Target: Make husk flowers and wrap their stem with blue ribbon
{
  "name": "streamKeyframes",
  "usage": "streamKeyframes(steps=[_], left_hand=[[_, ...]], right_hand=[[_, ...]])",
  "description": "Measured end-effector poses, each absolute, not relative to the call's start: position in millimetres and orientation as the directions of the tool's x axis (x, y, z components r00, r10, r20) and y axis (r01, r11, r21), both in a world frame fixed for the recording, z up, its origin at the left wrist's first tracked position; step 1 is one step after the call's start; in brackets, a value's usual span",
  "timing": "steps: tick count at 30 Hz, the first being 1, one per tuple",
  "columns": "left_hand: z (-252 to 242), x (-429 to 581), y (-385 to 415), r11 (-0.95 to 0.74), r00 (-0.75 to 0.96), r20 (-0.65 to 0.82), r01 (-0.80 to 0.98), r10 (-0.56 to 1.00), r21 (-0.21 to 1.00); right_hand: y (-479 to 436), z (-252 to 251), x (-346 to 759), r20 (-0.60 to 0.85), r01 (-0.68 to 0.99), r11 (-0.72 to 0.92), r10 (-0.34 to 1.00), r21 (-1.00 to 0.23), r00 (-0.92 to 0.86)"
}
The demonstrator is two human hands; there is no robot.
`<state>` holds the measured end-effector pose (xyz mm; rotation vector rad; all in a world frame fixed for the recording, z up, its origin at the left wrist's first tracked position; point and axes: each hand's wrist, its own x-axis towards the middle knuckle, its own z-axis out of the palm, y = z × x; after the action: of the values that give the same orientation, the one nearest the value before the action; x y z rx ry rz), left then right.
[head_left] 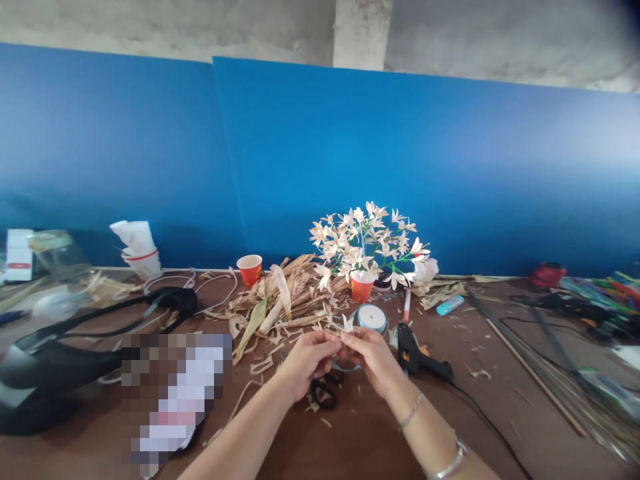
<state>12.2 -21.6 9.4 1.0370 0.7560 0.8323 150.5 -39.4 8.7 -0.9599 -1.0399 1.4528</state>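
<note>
Blue panels (350, 153) run across the middle of the frame behind a brown counter (380, 433), their side ends cut off. At lower center, the right hand (370, 353) has its thumb and fingers clamped on a small pale flower (347, 324), its base hidden by the fingertips. Meeting them, the left hand (310, 360) has its fingers pinched together; what lies between them is too small to make out. Scissors (325, 395) lie beneath the hands, partly covered. Right of center, a paper cup (361, 288) is mostly overhung by a bunch of white flowers (370, 243); dry husks (280, 307) spread to its left. A glue gun (423, 358) lies beside the right hand, its cord leaving the bottom edge. At lower left, a phone (175, 400) is pixelated beyond reading, and a black strap (45, 373) runs off the frame. Tangled items (595, 307) at far right are blurred.
</note>
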Motion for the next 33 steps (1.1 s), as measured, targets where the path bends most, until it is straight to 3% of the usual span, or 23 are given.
streamKeyframes(steps=[7,25,28,30,33], left_hand=[[4.7,8.1,-18.9,0.459,0.607,-0.197,-0.311,0.770,0.832],[3.2,7.9,-17.3,0.435,0.595,-0.193,-0.295,0.780,0.851],[3.0,7.4,-16.3,0.434,0.571,-0.202,-0.305,0.796,0.848],[4.1,6.6,-15.3,0.439,0.542,-0.217,-0.321,0.811,0.839],[6.4,5.7,-13.8,0.457,0.499,-0.251,-0.348,0.830,0.819]], right_hand=[[-43.9,15.6,152.3,-0.052,-0.343,-0.126,0.975,-0.931,-0.215],[-42.5,12.6,150.4,-0.048,-0.266,-0.097,0.982,-0.959,-0.183],[-42.3,17.9,160.9,-0.068,-0.077,-0.078,0.990,-0.994,-0.122],[-44.9,25.3,180.1,-0.090,0.183,-0.084,0.996,-0.979,-0.023],[-55.1,36.2,222.1,0.031,0.649,-0.051,0.993,-0.759,0.113]])
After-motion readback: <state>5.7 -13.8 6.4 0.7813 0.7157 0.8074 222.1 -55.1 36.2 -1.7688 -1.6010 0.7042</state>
